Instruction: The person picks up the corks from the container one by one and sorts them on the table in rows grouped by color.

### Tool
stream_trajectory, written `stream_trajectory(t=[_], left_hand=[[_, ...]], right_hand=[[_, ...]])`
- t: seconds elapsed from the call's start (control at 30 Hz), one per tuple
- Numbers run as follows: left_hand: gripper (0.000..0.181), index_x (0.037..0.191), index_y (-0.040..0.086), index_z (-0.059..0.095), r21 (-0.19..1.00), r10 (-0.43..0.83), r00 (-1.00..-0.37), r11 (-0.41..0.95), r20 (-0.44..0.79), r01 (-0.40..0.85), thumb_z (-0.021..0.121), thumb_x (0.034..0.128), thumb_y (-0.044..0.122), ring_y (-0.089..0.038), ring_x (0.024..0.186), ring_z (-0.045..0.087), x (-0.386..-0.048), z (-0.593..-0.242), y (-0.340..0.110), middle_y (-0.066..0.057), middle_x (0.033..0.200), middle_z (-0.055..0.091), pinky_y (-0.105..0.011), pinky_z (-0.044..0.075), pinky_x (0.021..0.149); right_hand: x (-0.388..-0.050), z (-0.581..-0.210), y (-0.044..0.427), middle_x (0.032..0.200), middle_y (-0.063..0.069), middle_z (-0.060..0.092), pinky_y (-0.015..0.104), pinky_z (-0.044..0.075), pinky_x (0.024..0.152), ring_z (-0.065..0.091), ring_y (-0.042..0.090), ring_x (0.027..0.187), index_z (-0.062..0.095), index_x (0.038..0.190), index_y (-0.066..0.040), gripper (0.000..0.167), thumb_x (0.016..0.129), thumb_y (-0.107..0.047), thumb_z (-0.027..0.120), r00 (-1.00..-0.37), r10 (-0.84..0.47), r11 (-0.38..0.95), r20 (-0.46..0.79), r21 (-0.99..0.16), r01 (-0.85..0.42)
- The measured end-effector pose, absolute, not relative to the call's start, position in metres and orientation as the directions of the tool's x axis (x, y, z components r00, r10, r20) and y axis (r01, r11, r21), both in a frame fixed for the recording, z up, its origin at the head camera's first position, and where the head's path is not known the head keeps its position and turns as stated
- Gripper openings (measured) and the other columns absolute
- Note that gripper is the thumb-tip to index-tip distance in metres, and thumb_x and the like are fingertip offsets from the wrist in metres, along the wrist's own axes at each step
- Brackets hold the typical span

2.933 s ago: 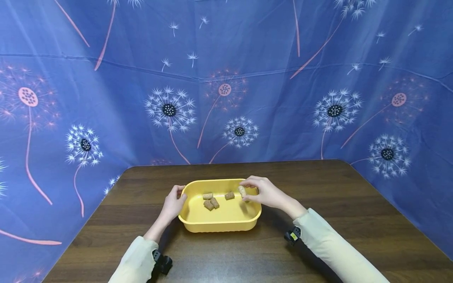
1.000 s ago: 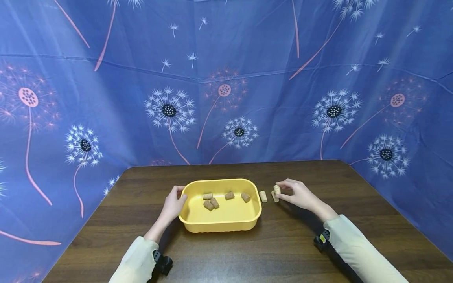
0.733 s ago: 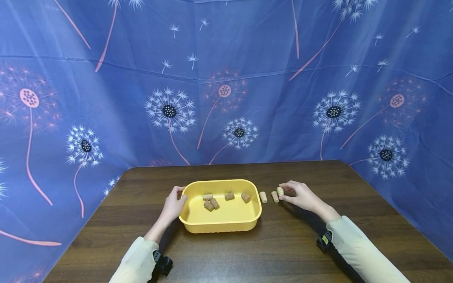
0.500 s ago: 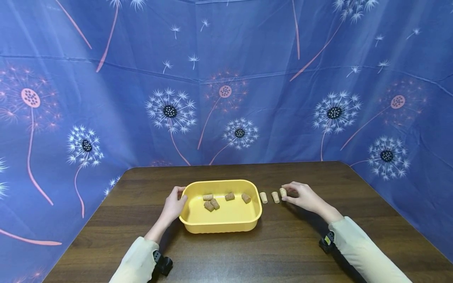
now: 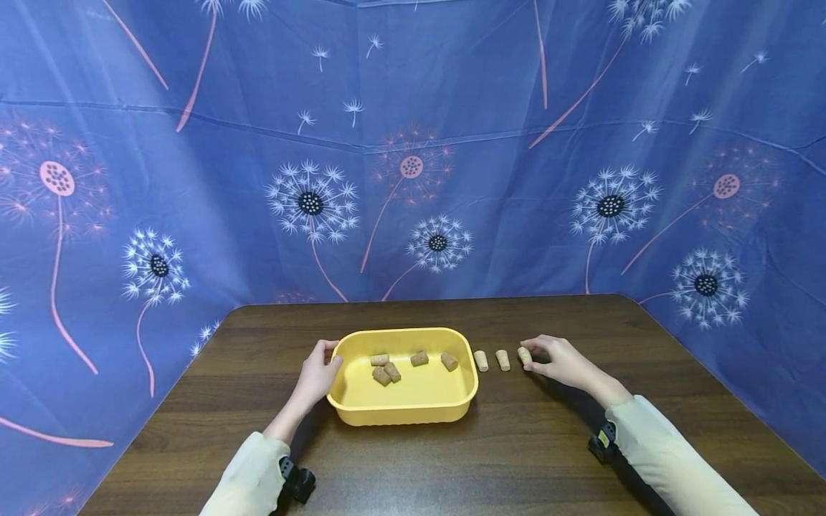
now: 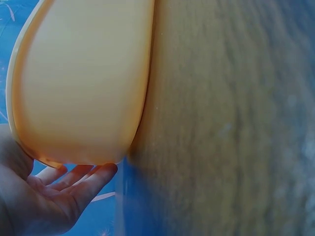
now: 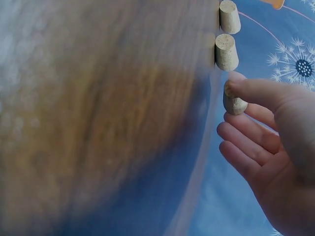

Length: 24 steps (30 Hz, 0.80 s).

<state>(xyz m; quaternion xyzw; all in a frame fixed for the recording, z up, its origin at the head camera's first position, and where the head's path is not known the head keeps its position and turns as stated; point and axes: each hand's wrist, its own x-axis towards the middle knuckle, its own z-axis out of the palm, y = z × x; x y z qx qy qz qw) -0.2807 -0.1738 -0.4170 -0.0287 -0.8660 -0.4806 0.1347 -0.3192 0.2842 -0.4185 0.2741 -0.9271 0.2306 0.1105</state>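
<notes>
My left hand (image 5: 319, 373) grips the left end of a yellow basin (image 5: 401, 414); in the left wrist view the hand (image 6: 54, 196) has its fingers under the basin's end (image 6: 74, 98). Several brown and tan corks lie inside, among them a brown cork (image 5: 449, 361) near the right end. To the right of the basin my right hand (image 5: 568, 364) pinches a light cork (image 5: 524, 355) at the table. Two light corks, one nearer the basin (image 5: 480, 360) and one in the middle (image 5: 502, 360), stand in a row with it. The right wrist view shows the hand (image 7: 280, 142) with thumb on the cork (image 7: 234, 104).
The dark wooden table (image 5: 413, 473) extends around the basin. Behind it hangs a blue cloth (image 5: 503, 172) with dandelion prints. A small black camera is worn on the left wrist (image 5: 298, 481) and another on the right wrist (image 5: 601, 443).
My right hand has carried a light cork out of the basin, past the two others, and lowered it to the table at their right. The left hand and basin have stayed in place.
</notes>
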Motion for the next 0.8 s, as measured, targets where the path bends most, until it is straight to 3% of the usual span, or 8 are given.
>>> stream_trajectory(t=[0.13,0.37,0.8], left_hand=[[0.027,0.113,-0.003,0.053,0.807,-0.066,-0.944,0.54,0.323,0.238,0.051,0.0893,0.01,-0.035,0.091,0.06,-0.2803,-0.4191,-0.1746,-0.028,0.107,0.061,-0.04,0.051,0.075],[0.03,0.12,-0.003,0.051,0.827,-0.089,-0.972,0.545,0.219,0.136,0.049,0.0912,0.005,-0.037,0.101,0.059,-0.2796,-0.4155,-0.1712,-0.028,0.117,0.059,-0.044,0.05,0.083],[0.031,0.121,-0.004,0.05,0.825,-0.094,-0.974,0.552,0.204,0.119,0.048,0.091,0.005,-0.035,0.102,0.058,-0.2844,-0.4184,-0.1727,-0.027,0.116,0.058,-0.043,0.05,0.084]], right_hand=[[-0.32,-0.4193,0.2851,0.102,0.015,0.067,0.041,0.052,0.077,0.065,0.03,0.091,0.062,0.111,0.007,0.04,0.079,-0.013,0.073,-0.831,-0.458,0.746,0.316,-0.372,-0.552],[-0.3215,-0.4217,0.2865,0.1,0.016,0.067,0.041,0.052,0.076,0.065,0.029,0.089,0.062,0.109,0.008,0.04,0.078,-0.014,0.074,-0.849,-0.445,0.778,0.285,-0.345,-0.524],[-0.3244,-0.4198,0.2825,0.098,0.014,0.066,0.041,0.052,0.075,0.064,0.027,0.087,0.062,0.109,0.007,0.04,0.078,-0.015,0.074,-0.869,-0.436,0.793,0.235,-0.357,-0.494]])
